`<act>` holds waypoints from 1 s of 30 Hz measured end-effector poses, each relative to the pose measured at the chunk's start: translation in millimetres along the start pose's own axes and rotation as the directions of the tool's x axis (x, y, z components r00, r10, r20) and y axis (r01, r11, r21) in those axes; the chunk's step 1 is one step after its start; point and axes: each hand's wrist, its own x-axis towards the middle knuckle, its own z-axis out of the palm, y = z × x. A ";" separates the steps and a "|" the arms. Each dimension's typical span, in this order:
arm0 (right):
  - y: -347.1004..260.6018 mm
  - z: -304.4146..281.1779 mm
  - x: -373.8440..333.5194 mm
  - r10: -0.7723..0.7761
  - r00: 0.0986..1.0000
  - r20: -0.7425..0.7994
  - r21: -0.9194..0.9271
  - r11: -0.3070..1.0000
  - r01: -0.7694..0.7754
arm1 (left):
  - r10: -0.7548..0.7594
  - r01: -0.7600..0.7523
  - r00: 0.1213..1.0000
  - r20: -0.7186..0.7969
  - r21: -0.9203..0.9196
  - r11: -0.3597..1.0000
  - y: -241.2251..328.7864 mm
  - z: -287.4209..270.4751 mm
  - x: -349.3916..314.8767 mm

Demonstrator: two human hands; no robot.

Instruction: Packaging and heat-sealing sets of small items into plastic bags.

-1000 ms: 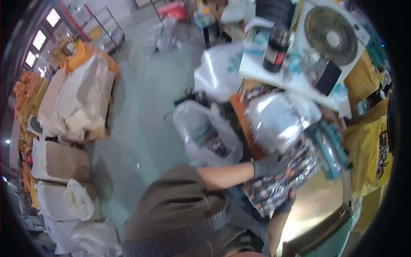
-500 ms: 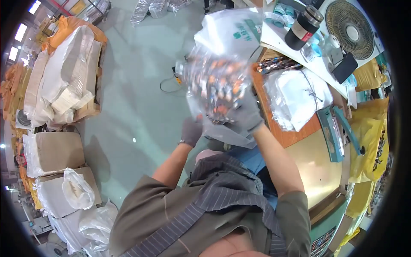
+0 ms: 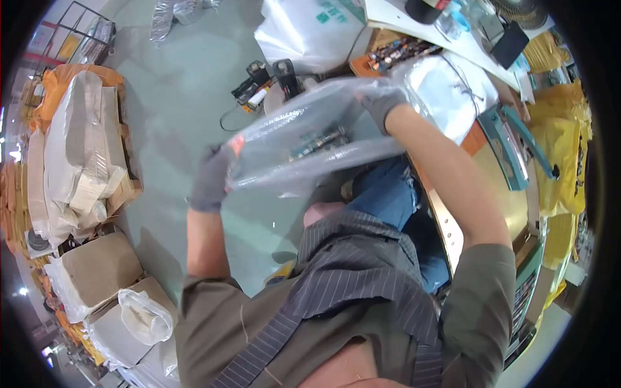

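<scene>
A clear plastic bag [image 3: 291, 169] is stretched wide between my gloved hands, its mouth pulled apart. Inside it, low down, lie small dark and multicoloured pieces [image 3: 321, 143], too blurred to name. My left hand [image 3: 212, 178], in a grey glove with bare fingertips, grips the bag's left end. At the other end my right hand [image 3: 383, 107], gloved the same way, has its fingers closed on the film. Beyond the right hand lies a stack of clear and white plastic bags [image 3: 446, 87] on the wooden bench.
A teal lever-type bag sealer [image 3: 511, 152] stands on the bench [image 3: 511, 213] at right. Small dark parts [image 3: 401, 53] lie at its far end. A large white sack [image 3: 310, 32] and a black device [image 3: 284, 74] are ahead. Wrapped bundles [image 3: 81, 142] and cartons [image 3: 103, 265] line the left.
The bag full of orange and dark pieces has been spread out sideways, and those pieces show far less. My hands have moved apart, the left one leftward, the right one upward.
</scene>
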 end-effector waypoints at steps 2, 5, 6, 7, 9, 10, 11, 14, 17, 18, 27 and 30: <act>2.4 -3.4 6.6 -0.219 0.974 -0.053 -0.195 0.959 0.205 | -0.050 0.063 0.994 -0.094 0.134 0.989 6.4 -5.2 12.7; -7.9 -5.8 7.3 -0.269 0.957 -0.105 -0.163 0.954 0.251 | 0.029 -0.035 0.998 0.062 0.089 0.995 -14.1 -12.0 32.0; -12.1 -4.7 4.7 -0.261 0.960 -0.102 -0.150 0.958 0.245 | 0.045 -0.034 0.998 -0.047 0.204 0.978 -18.0 -7.3 31.8; -16.3 -3.2 1.1 -0.300 0.941 -0.158 -0.007 0.953 0.303 | 0.075 -0.023 0.985 -0.154 0.315 0.949 -20.2 -3.4 31.3; -15.2 -3.3 -20.4 -0.313 0.810 -0.496 0.229 0.853 0.470 | 0.062 -0.016 0.993 -0.102 0.401 0.916 -16.3 -21.3 41.3; -8.9 -7.4 -33.9 -0.311 0.811 -0.496 0.233 0.851 0.470 | 0.043 -0.009 0.997 -0.059 0.481 0.877 -14.5 -27.3 44.4; 1.7 -11.8 -49.0 -0.208 0.745 -0.634 0.312 0.812 0.493 | 0.273 -0.153 0.956 -0.104 0.616 0.772 -5.5 -21.7 40.4; 41.7 -7.7 -102.5 0.133 0.580 -0.804 0.464 0.750 0.471 | 0.755 -0.512 0.625 -0.198 0.625 0.589 23.9 0.9 40.3; 89.3 68.1 -152.4 0.556 0.585 -0.590 0.779 0.584 0.229 | 0.779 -0.752 0.617 -0.111 0.211 0.625 77.7 76.1 10.4; 100.2 109.7 -168.2 0.682 0.542 -0.491 0.860 0.480 0.175 | 0.808 -0.794 0.589 0.006 0.188 0.577 84.1 103.6 8.5; 24.6 266.2 -335.1 0.881 0.313 -0.355 0.635 0.473 -0.611 | 0.719 -0.997 -0.066 0.692 -0.010 -0.081 40.6 390.0 74.7; 21.4 262.4 -343.3 0.901 0.266 -0.342 0.653 0.432 -0.622 | 0.349 -0.973 0.159 0.924 0.087 0.213 46.1 415.7 98.8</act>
